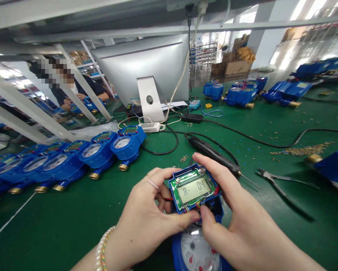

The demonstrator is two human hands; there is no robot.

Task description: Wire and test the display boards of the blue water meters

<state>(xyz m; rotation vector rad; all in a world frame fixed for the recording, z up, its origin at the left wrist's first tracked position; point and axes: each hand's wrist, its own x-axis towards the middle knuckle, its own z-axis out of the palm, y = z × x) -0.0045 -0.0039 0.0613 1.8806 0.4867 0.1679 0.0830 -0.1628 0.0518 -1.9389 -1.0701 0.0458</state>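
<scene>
Between my two hands is a display module (194, 190), a green circuit board in a blue frame, its screen reading "A- 04". My left hand (154, 210) grips its left side, thumb along the lower edge. On the right edge my right hand (228, 203) closes, index finger at the top corner and thumb at the bottom. Thin coloured wires run at the module's lower edge. Beneath it sits a blue water meter (198, 248) with a round white dial with red pointers, partly hidden by my hands.
Several blue water meters (126, 146) line up at left; more (242, 92) stand at back right. A black electric screwdriver (214, 152), cutting pliers (282, 188) and loose screws (304, 149) lie at right. A monitor (149, 67) stands behind, and a person (81, 88) sits across the bench.
</scene>
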